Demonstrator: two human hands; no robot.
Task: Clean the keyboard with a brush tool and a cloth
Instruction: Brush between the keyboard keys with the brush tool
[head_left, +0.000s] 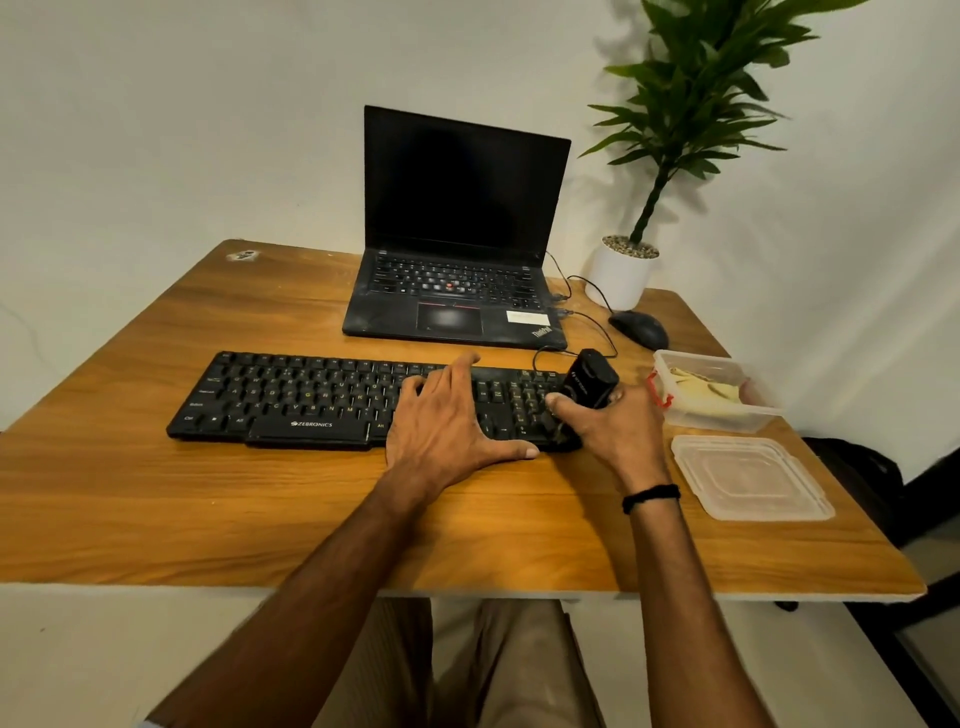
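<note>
While the black keyboard is lying across the middle of the wooden table, its right part is being pressed under the flat, spread left hand. At its right end, a black brush tool is being gripped by the right hand. Near the right edge, a yellow cloth is being kept in an open plastic container.

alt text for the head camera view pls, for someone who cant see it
A person's right hand holds a black brush tool against the right end of a black keyboard on a wooden table, while the left hand lies flat on the keys. Behind sits an open laptop; at right, an open plastic container holds a yellow cloth.
</note>
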